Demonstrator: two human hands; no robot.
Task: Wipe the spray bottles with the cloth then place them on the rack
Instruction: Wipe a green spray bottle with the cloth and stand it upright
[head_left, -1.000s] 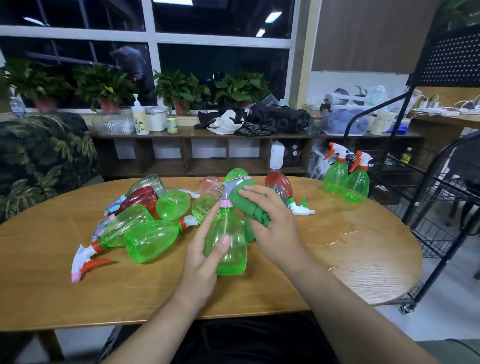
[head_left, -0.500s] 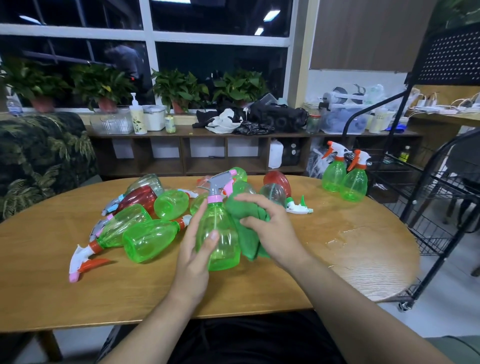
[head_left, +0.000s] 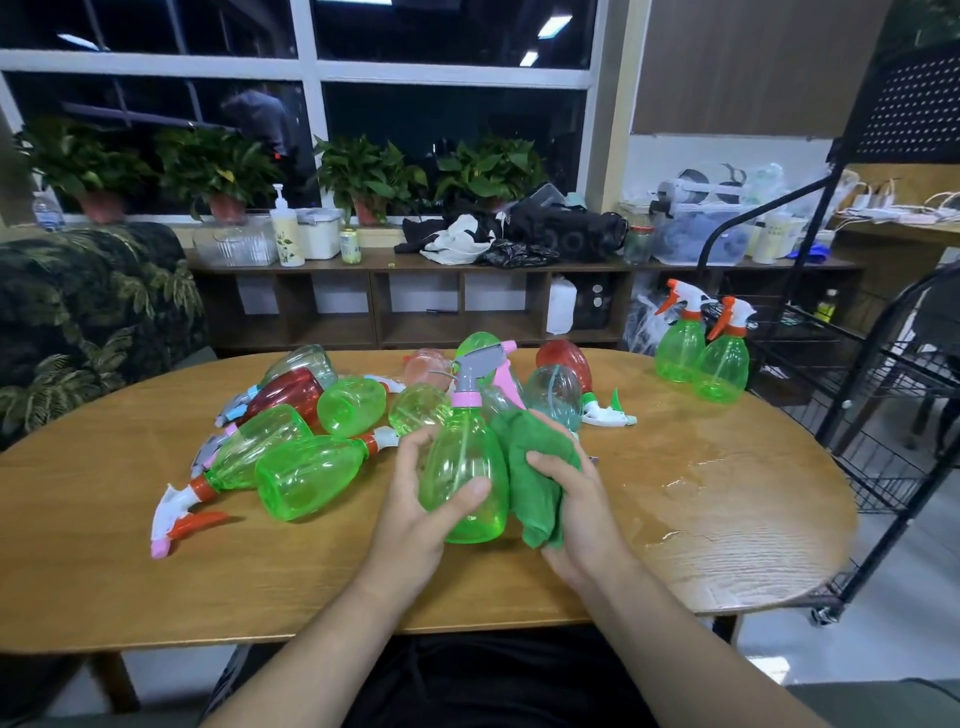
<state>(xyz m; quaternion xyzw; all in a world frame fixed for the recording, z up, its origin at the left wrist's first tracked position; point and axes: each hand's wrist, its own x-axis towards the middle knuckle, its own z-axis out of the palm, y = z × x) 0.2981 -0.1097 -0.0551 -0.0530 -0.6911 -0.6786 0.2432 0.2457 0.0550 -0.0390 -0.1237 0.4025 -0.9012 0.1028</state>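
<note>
Left grip (head_left: 410, 519) holds bottle (head_left: 467, 462) upright, right grip (head_left: 576, 509) clutches cloth (head_left: 530, 467) at its 3 o'clock; hard wiping may slip bottle onto pile (head_left: 311, 431) at 11 o'clock

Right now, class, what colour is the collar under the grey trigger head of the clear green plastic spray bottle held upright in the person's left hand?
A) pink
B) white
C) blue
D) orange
A: the clear green plastic spray bottle that the left hand grips has a pink collar just below its grey trigger head, while the right hand holds the green cloth beside it.
</note>
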